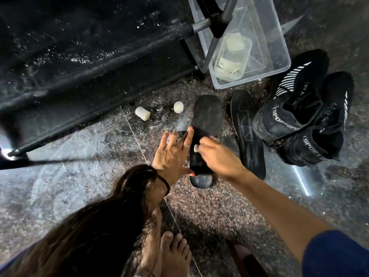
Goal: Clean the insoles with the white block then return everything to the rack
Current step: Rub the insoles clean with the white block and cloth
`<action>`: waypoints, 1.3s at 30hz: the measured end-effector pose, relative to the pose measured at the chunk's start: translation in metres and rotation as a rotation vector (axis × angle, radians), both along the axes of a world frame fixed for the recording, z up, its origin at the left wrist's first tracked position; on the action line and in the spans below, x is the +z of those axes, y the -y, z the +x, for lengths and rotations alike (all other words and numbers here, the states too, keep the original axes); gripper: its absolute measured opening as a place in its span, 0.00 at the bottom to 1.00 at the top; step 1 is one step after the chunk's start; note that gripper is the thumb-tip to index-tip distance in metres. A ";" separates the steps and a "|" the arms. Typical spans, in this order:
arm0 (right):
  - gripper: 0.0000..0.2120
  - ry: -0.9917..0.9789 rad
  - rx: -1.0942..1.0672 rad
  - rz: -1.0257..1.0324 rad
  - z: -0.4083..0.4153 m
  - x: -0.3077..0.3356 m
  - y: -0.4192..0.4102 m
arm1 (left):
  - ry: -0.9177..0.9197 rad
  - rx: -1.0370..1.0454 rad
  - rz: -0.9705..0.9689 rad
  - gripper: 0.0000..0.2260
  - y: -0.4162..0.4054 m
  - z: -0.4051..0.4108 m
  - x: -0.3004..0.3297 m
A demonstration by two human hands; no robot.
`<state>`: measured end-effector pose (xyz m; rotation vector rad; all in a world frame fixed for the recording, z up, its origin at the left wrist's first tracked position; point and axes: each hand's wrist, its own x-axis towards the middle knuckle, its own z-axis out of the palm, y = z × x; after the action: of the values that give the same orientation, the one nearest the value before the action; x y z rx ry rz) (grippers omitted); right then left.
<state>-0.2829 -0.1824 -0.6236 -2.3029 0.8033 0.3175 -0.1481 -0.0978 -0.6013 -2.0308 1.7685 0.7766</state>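
Note:
A black insole (207, 116) lies on the stone floor in the middle of the view. My left hand (173, 154) presses flat on its left edge with straight, spread fingers. My right hand (215, 154) grips a small white block (196, 148) against the insole's middle; only the block's end shows past my fingers. A second black insole (247, 132) lies just to the right. Beyond it stands a pair of black sport shoes (303, 120) with white stripes.
The black rack (99, 76) with metal bars fills the upper left. A clear plastic bin (279, 43) holding a smaller tub of cloths sits at the top right. Two white caps (142, 113) lie near the rack's foot. My bare foot (173, 254) is at the bottom.

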 end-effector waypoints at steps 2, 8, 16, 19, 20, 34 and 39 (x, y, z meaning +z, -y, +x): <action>0.08 0.009 -0.137 -0.053 0.007 0.002 -0.003 | 0.011 -0.009 -0.045 0.56 -0.002 0.002 -0.005; 0.10 0.028 0.149 -0.027 -0.016 0.007 -0.054 | 0.043 -0.025 -0.072 0.57 -0.005 0.001 -0.011; 0.08 0.004 -0.226 -0.199 0.002 0.004 0.002 | 0.016 -0.015 -0.052 0.56 -0.002 0.000 -0.002; 0.09 0.027 -0.118 -0.071 -0.009 0.005 -0.022 | 0.020 -0.025 -0.045 0.56 -0.003 0.000 -0.003; 0.10 0.064 -0.043 -0.045 -0.017 0.006 -0.032 | 0.024 -0.024 -0.044 0.56 -0.003 0.000 -0.003; 0.07 0.089 -0.139 0.018 -0.018 -0.002 -0.045 | 0.035 -0.045 -0.031 0.56 -0.002 0.001 -0.004; 0.08 0.050 0.009 0.000 -0.010 -0.010 -0.027 | 0.015 -0.032 -0.009 0.56 -0.001 0.000 -0.002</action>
<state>-0.2928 -0.1552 -0.6336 -2.3061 0.7681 0.2628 -0.1481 -0.0971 -0.6038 -2.0035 1.7948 0.7429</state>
